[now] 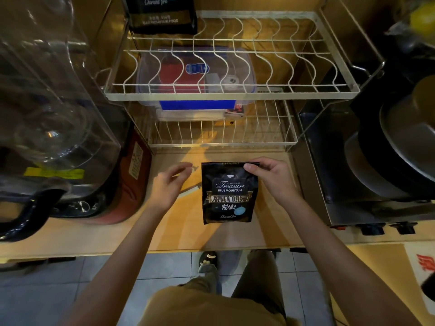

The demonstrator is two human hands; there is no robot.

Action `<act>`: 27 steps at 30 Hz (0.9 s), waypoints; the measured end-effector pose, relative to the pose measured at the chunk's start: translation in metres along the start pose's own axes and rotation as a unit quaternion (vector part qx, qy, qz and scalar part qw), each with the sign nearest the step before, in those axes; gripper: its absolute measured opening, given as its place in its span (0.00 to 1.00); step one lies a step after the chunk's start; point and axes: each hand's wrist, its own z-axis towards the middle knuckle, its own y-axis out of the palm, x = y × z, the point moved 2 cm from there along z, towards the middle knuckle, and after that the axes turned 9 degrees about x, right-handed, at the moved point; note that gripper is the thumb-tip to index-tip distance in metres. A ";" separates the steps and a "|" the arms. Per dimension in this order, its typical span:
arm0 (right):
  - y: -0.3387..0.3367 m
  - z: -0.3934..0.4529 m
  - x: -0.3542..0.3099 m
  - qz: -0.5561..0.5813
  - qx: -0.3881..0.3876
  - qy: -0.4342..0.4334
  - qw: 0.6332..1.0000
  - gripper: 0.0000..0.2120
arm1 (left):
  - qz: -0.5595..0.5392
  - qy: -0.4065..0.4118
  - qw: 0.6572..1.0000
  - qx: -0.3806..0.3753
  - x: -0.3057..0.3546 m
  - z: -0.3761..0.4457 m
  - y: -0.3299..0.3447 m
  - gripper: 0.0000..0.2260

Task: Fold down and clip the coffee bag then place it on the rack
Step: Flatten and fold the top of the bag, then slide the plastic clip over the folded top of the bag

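A black coffee bag with gold and white print lies flat on the wooden counter, its top edge folded down. My right hand pinches the bag's top right corner. My left hand hovers just left of the bag with its fingers apart and curled, holding nothing. Under that hand a thin metal clip lies on the counter, partly hidden. The white two-tier wire rack stands right behind the bag.
A second black coffee bag stands at the upper tier's back left. A clear lidded box sits on the lower tier. A glass-jug appliance crowds the left. A stove with dark pans fills the right.
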 end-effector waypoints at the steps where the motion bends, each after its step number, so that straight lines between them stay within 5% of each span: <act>1: 0.000 0.000 0.000 0.004 -0.001 0.001 1.000 0.04 | 0.081 0.028 0.996 0.023 -0.012 -0.001 -0.005 0.08; 5: 0.000 0.001 0.000 0.011 -0.007 0.005 1.000 0.04 | 0.303 0.043 0.951 -0.042 -0.056 -0.014 -0.011 0.12; 10: -0.001 0.000 -0.001 0.010 -0.019 0.008 1.000 0.05 | 0.364 0.016 0.931 -0.032 -0.087 -0.020 -0.015 0.14; 17: -0.002 -0.003 -0.003 0.005 -0.025 -0.003 1.000 0.04 | 0.208 -0.020 0.976 0.060 -0.090 -0.027 -0.016 0.09; 21: -0.004 -0.005 -0.003 -0.002 -0.021 -0.009 1.000 0.07 | -0.103 -0.182 0.976 0.061 -0.058 -0.025 -0.018 0.07; 27: -0.004 -0.010 -0.001 0.009 -0.006 -0.026 1.000 0.06 | -0.123 -0.024 0.991 -0.054 0.014 -0.020 -0.025 0.08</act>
